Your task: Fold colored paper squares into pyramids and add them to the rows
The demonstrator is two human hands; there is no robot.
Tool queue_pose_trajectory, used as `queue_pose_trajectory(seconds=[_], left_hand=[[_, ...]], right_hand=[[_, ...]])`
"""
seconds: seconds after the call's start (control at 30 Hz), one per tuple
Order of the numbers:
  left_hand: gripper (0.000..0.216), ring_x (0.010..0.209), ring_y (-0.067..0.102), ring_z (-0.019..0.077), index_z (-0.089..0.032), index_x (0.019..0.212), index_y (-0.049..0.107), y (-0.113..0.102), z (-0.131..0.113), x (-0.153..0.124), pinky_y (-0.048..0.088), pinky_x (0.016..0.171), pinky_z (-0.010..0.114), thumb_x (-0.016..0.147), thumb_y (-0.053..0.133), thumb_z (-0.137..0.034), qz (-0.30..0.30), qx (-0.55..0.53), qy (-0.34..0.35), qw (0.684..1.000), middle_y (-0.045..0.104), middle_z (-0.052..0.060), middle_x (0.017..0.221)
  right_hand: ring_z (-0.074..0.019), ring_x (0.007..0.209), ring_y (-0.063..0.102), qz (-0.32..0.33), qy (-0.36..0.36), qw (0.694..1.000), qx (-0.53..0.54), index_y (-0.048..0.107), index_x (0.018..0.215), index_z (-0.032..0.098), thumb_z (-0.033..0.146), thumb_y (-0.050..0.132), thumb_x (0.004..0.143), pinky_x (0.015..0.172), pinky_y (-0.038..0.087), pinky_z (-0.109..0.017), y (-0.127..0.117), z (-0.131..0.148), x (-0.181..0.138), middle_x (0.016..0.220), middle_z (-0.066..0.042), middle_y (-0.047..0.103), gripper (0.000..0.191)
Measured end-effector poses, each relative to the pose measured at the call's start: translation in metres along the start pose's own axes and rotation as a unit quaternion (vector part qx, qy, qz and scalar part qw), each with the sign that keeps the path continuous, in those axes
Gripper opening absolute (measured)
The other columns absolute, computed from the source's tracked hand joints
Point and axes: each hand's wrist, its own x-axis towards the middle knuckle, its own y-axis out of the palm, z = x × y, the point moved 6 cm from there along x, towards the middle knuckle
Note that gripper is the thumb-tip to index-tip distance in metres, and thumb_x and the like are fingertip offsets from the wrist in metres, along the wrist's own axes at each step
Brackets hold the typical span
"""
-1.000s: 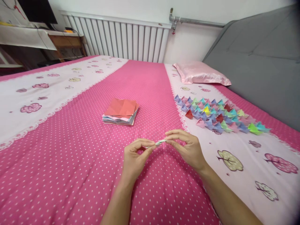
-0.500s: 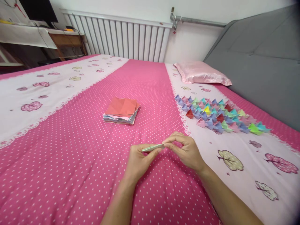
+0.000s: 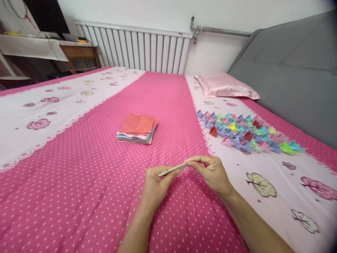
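We record a bed [image 3: 79, 168] under a pink, white-dotted sheet with pale tree-printed bands, a grey padded headboard [image 3: 289, 59] at right and a pink satin pillow [image 3: 226, 86] beside it. Along the white wall [image 3: 131, 10] runs a ribbed radiator [image 3: 142, 52] with a grey pipe [image 3: 221, 31] at its upper right. Far left we note a wooden table [image 3: 79, 52] and a dark screen [image 3: 50, 15]; the light is even.

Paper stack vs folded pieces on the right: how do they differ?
The paper stack is flat sheets piled up, red on top; the folded pieces are small pointed shapes in rows. The paper stack lies on the pink dotted stripe, the folded pieces on the pale stripe. Both are coloured paper; left hand and right hand pinch a separate slip.
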Motion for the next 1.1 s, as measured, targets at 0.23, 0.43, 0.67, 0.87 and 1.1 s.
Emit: queue_pose_trajectory(seconds=[0.23, 0.43, 0.67, 0.87, 1.1], left_hand=[[0.014, 0.073, 0.066, 0.0177, -0.023, 0.084, 0.073, -0.002, -0.004, 0.001, 0.052, 0.068, 0.029, 0.075, 0.063, -0.026, -0.039, 0.004, 0.035, 0.999, 0.073, 0.002, 0.081], [0.024, 0.091, 0.065, 0.0199, -0.025, 0.099, 0.069, 0.007, -0.006, -0.001, 0.050, 0.084, 0.035, 0.077, 0.062, -0.028, -0.002, 0.031, 0.073, 0.997, 0.070, 0.005, 0.101], [0.032, 0.113, 0.054, 0.0214, -0.023, 0.115, 0.060, 0.017, -0.014, -0.003, 0.040, 0.099, 0.039, 0.087, 0.046, -0.031, 0.096, -0.087, 0.031, 0.991, 0.059, 0.007, 0.121], [0.035, 0.118, 0.050, 0.0213, -0.025, 0.119, 0.058, 0.021, -0.013, -0.003, 0.037, 0.103, 0.039, 0.084, 0.052, -0.026, 0.118, -0.139, -0.002, 0.983, 0.053, 0.006, 0.128], [0.040, 0.122, 0.045, 0.0235, -0.024, 0.119, 0.057, 0.027, -0.005, -0.005, 0.038, 0.102, 0.037, 0.079, 0.060, -0.024, 0.142, -0.237, -0.050, 0.960, 0.050, 0.006, 0.132]], right_hand=[[-0.0144, 0.078, 0.063, 0.011, 0.074, 0.991, 0.111, 0.056, 0.112, 0.023, 0.035, 0.063, 0.077, 0.072, 0.052, -0.030, 0.018, -0.008, -0.004, 0.105, -0.007, 0.065, 0.038], [-0.0162, 0.088, 0.062, -0.030, 0.074, 0.983, 0.167, 0.060, 0.098, 0.021, 0.036, 0.058, 0.081, 0.081, 0.050, -0.030, 0.022, -0.009, -0.007, 0.097, -0.005, 0.066, 0.023], [-0.0160, 0.092, 0.061, -0.035, 0.068, 0.983, 0.169, 0.055, 0.106, 0.023, 0.033, 0.058, 0.081, 0.081, 0.049, -0.029, 0.015, -0.011, -0.006, 0.101, -0.005, 0.065, 0.027], [-0.0155, 0.091, 0.061, -0.034, 0.070, 0.981, 0.176, 0.056, 0.105, 0.023, 0.033, 0.059, 0.081, 0.083, 0.047, -0.030, 0.016, -0.010, -0.006, 0.099, -0.004, 0.065, 0.027], [-0.0155, 0.089, 0.061, -0.023, 0.073, 0.982, 0.170, 0.056, 0.107, 0.023, 0.032, 0.059, 0.081, 0.080, 0.048, -0.029, 0.018, -0.009, -0.007, 0.099, -0.004, 0.065, 0.027]])
